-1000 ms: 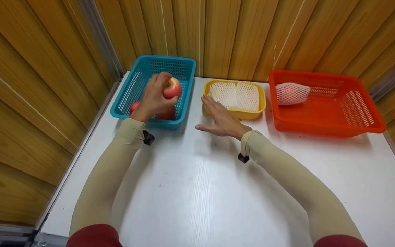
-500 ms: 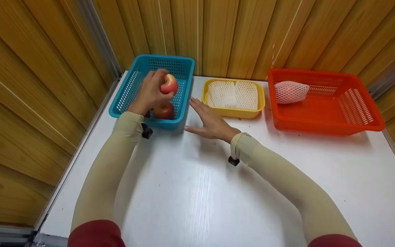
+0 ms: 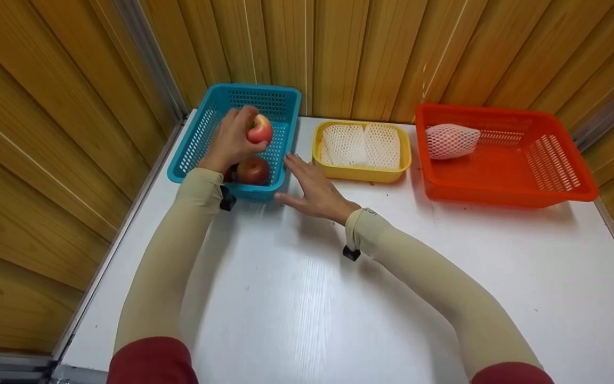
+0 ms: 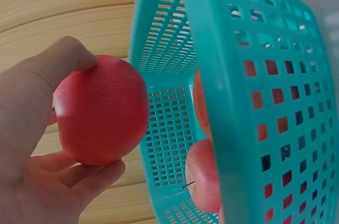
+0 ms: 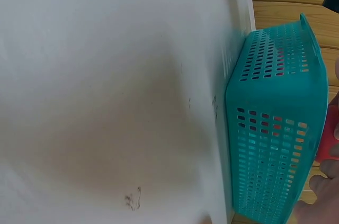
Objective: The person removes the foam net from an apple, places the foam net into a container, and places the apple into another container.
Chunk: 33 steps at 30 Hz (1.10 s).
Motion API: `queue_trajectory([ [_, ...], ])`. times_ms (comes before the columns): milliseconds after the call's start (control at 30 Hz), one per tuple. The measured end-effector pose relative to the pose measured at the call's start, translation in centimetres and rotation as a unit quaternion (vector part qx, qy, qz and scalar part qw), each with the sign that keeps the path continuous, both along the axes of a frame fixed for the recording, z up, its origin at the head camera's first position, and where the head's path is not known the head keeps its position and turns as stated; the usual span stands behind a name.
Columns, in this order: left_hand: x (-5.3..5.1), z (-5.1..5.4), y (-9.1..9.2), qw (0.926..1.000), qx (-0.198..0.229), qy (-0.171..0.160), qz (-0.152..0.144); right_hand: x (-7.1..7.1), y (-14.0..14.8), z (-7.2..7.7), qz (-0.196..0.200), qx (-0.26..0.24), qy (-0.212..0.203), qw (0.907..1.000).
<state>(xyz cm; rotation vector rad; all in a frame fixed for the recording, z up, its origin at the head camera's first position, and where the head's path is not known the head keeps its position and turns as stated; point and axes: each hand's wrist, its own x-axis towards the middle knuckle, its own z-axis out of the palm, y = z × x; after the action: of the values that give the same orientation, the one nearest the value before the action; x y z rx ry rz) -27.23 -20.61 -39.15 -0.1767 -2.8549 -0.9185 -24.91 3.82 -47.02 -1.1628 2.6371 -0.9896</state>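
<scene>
My left hand (image 3: 228, 140) grips a red apple (image 3: 260, 130) and holds it over the teal basket (image 3: 256, 100). In the left wrist view, the thumb and curled fingers wrap the apple (image 4: 103, 110) beside the basket's rim. Other apples lie inside the basket, among them a dark red one (image 3: 253, 170) at its near end. Low by the basket's right side, my right hand (image 3: 315, 189) is spread with straight fingers and holds nothing. The right wrist view catches the basket's outer wall (image 5: 270, 152), with the left hand at the right edge.
A small yellow basket (image 3: 363, 173) holding white foam fruit nets (image 3: 381, 146) stands right of the teal one. Farther right, an orange-red basket (image 3: 504, 192) contains a netted fruit (image 3: 452, 141). Wood-patterned panels (image 3: 371, 58) wall the white table (image 3: 307, 298) at the back and sides.
My right hand has moved left, from in front of the yellow basket to the teal basket's side. The left hand has shifted slightly left with the apple, exposing more of the dark red apple below.
</scene>
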Motion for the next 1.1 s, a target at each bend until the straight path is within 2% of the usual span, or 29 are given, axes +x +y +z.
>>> queue_trajectory([
  [200, -0.4, -0.2, -0.2, 1.0, -0.005, -0.004, 0.003, 0.2, -0.6, -0.2, -0.003, -0.002, -0.012, 0.9999],
  [567, -0.7, -0.3, -0.1, 0.9994, -0.03, -0.017, 0.002, 0.7, -1.5, -0.6, -0.024, 0.006, 0.012, 0.9996],
  [767, -1.4, -0.4, 0.3, 0.9992, -0.026, -0.03, -0.004, 0.8, -1.8, -0.2, -0.046, 0.014, 0.013, 0.9987],
  [1100, -2.6, -0.6, 0.6, 0.9982, -0.024, -0.053, -0.013, 0.9, -2.1, 0.8, -0.057, 0.038, 0.015, 0.9975],
])
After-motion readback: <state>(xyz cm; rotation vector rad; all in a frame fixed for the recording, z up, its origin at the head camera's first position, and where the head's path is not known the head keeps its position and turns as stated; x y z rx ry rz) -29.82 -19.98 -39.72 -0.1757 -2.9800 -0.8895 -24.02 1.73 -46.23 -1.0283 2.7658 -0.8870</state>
